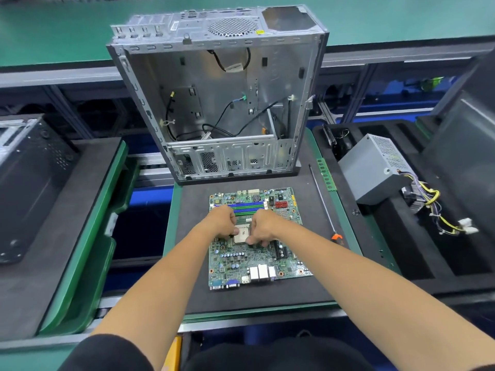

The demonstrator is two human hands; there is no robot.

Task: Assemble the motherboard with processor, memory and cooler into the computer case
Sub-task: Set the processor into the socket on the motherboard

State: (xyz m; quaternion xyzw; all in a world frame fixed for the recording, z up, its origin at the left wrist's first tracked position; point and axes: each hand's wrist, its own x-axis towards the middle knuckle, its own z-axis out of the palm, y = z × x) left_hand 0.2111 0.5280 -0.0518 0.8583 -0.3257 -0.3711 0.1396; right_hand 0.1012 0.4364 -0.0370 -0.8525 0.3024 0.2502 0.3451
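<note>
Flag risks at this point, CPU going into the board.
1. Both hands, left and right, have fingertips at the CPU; if it sits skewed, socket pins could bend.
2. The board lies loose on the mat; a push might slide it.
3. The screwdriver lies beside the right forearm; a sweep could knock it onto the board.

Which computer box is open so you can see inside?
The silver computer case behind the motherboard: open, wires showing. The black one at left looks closed.
</note>
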